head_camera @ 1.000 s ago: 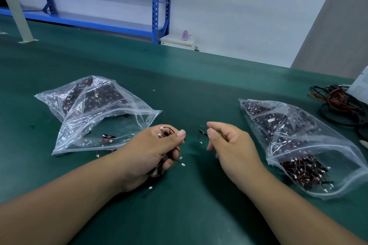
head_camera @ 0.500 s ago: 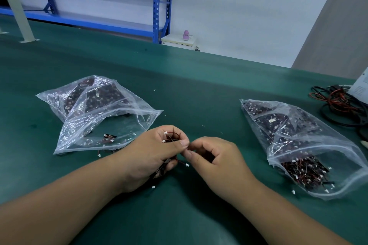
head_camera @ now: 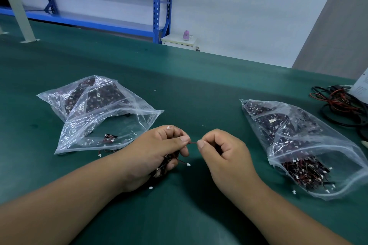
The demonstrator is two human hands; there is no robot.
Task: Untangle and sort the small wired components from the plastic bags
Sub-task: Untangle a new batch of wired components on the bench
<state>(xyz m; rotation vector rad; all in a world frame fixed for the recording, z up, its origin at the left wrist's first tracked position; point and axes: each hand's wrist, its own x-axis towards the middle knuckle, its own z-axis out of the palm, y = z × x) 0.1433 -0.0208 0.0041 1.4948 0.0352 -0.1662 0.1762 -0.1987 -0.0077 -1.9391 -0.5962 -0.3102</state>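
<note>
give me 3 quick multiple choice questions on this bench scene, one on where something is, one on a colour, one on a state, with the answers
1. Where does the coil of red and black cables lie?
A. at the far right, beyond the right-hand bag
B. on the shelving
C. at the far left

2. What colour is the table mat?
A. grey
B. dark green
C. blue

3. What is the right hand doing?
A. lying flat and open
B. curled, holding nothing
C. pinching a thin red wire

Answers:
1 A: the coil sits by the right edge, past that bag.
2 B: the bare surface is green throughout.
3 C: thumb and forefinger close on the wire, which runs to the left hand gripping a bundle of wired components.
</note>
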